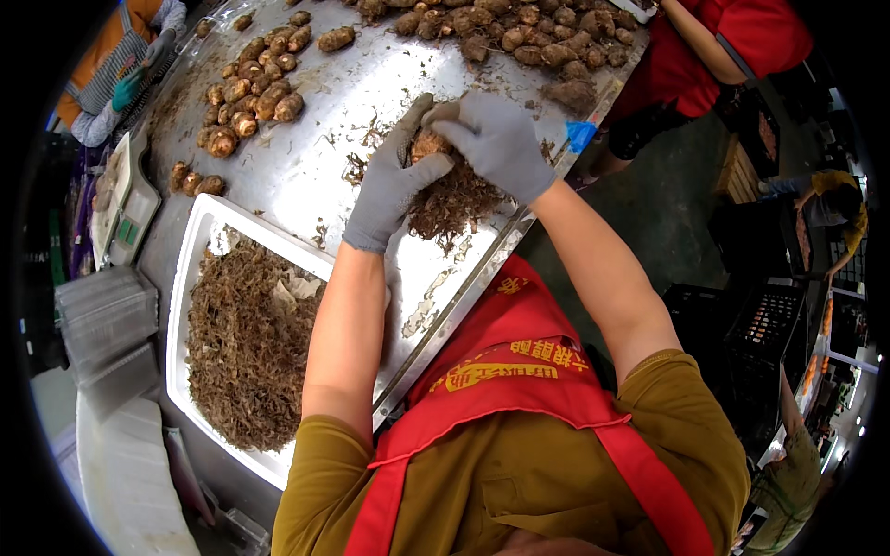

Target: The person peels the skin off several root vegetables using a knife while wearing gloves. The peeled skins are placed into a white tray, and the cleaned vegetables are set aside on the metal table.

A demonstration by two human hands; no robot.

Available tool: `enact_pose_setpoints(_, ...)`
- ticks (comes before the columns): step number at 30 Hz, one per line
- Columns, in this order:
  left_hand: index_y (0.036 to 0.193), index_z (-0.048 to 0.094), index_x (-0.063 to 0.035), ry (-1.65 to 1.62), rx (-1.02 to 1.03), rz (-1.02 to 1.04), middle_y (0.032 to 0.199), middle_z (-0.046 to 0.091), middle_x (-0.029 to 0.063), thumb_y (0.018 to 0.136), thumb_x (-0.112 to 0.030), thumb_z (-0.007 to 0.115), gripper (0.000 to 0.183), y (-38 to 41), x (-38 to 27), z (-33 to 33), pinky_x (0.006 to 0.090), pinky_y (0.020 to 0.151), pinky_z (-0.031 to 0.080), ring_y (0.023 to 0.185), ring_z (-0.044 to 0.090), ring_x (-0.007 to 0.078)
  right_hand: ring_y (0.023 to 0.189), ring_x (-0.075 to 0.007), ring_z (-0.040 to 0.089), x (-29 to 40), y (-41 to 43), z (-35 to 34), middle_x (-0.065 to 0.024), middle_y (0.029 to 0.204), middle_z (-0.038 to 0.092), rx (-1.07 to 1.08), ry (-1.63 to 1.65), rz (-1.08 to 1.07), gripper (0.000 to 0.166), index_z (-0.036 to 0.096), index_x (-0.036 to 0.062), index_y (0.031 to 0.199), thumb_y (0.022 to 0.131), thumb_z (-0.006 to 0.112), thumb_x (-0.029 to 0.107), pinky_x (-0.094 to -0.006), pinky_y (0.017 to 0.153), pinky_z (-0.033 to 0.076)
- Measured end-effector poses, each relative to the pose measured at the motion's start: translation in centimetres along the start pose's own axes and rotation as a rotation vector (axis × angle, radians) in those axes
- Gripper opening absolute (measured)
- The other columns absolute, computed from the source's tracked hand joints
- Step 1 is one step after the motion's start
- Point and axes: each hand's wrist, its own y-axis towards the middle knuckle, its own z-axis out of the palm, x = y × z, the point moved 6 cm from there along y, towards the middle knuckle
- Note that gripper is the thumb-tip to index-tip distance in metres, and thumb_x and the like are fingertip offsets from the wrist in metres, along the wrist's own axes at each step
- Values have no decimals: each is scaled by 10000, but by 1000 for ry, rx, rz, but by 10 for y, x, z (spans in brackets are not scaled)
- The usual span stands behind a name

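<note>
Both my hands wear grey knit gloves and meet over the metal table [299, 163]. Between them is a small brown taro corm [429, 144]. My left hand [398, 182] grips it from the left, thumb across its near side. The curled fingers of my right hand [499, 142] hold its upper right side; part of the corm is hidden by the gloves. Directly below lies a loose heap of brown fibrous husk [452, 206]. To the left of my left forearm, a white foam box [177, 333] holds a deep mass of similar husk [243, 354].
Cleaned corms [261, 87] lie in a group at the upper left. A pile of rough, hairy corms [542, 35] covers the far end. Blue tape [579, 135] marks the right edge. A scale [128, 208] and clear plastic containers [108, 299] stand left. Co-workers stand nearby.
</note>
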Motion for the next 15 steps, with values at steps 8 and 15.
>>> enact_pose_setpoints(8,1459,320,16,19,-10,-2,1354,507,146,693,-188,849,953,-2,-4,-3,293,1014,436,1185,531,196,695,-218,631,-27,2,-17,-73,816,664,164,144,324,164,734,104,938,833,673,214,-309,633,487)
enact_pose_setpoints(15,1454,339,6,62,4,-40,1349,507,141,710,-138,816,895,-3,-5,1,292,992,457,1162,545,186,694,-273,624,-14,0,-4,-106,746,637,8,-97,-14,213,718,67,861,823,693,275,-332,633,489)
